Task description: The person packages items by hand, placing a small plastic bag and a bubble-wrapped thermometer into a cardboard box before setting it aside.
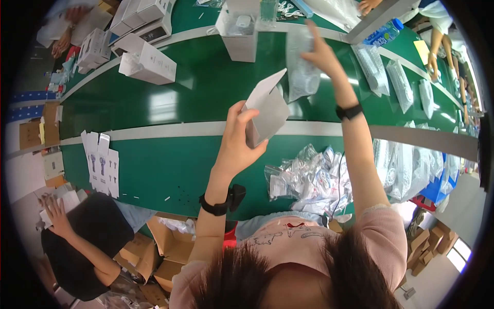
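My left hand is closed around a white cardboard box, tilted, with its lid flap raised. Over the far green belt, my right hand has its fingers stretched apart, slightly blurred. Just beside and below it lies a clear bubble-wrap pouch with something pale inside; whether the fingertips touch it I cannot make out. Beyond the left hand, an open white box stands with a wrapped item inside. Another open white box lies on the belt at the left.
Small plastic bags lie heaped on the near table. Unfolded printed cartons lie at its left. More bubble-wrap pouches rest on the belt at right, near a metal post and a blue bottle. A co-worker's hand is at lower left.
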`<state>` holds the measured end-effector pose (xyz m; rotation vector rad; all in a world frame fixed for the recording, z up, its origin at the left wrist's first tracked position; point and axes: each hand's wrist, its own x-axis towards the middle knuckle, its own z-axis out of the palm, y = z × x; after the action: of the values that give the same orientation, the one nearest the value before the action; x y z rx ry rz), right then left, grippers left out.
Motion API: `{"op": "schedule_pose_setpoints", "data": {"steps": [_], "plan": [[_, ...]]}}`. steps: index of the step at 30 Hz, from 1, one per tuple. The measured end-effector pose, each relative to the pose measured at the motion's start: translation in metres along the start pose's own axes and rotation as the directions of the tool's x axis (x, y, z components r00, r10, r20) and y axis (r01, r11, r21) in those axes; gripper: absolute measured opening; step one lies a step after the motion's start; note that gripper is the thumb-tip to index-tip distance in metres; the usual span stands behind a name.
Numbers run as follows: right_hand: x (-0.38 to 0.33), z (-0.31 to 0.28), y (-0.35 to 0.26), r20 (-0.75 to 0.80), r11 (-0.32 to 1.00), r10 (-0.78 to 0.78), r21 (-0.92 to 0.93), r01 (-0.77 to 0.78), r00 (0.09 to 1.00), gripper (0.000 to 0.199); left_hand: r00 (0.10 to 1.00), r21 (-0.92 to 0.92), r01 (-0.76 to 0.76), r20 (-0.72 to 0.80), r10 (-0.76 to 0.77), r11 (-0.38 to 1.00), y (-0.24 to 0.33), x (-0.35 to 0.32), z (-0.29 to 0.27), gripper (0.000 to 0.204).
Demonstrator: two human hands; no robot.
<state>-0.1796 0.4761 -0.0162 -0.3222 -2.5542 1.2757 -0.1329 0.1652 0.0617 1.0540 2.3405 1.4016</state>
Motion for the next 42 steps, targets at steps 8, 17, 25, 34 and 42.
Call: {"op": "schedule_pose_setpoints", "data": {"steps": [8,17,25,34,42], "plan": [[-0.142,-0.041,-0.111,-0.532,0.438,0.437,0.83,0.345,0.726,0.058,0.982,-0.091,-0.121,-0.157,0.105,0.988,-0.025,-0.017,0.058,0.07],[-0.17,0.021,-0.136,-0.775,0.971,-0.034,0.124,0.205,0.631,0.06,0.924,-0.183,-0.052,-0.381,-0.022,0.982,-0.019,-0.032,0.099,0.077],[-0.221,-0.009,-0.117,-0.197,0.881,-0.376,-0.378,0.283,0.906,0.048,0.917,-0.046,-0.222,-0.35,0.192,0.974,-0.019,-0.047,0.107,0.08],[-0.29,-0.006,0.028,0.099,0.884,0.239,-0.435,-0.174,0.966,0.039,0.94,-0.084,-0.165,-0.314,0.131,0.983,-0.037,-0.062,0.084,0.079],[-0.276,-0.036,-0.012,0.102,0.939,0.319,-0.169,-0.3,0.942,0.029,0.946,0.195,-0.21,-0.208,0.249,0.958,0.017,-0.049,0.048,0.038]]}}
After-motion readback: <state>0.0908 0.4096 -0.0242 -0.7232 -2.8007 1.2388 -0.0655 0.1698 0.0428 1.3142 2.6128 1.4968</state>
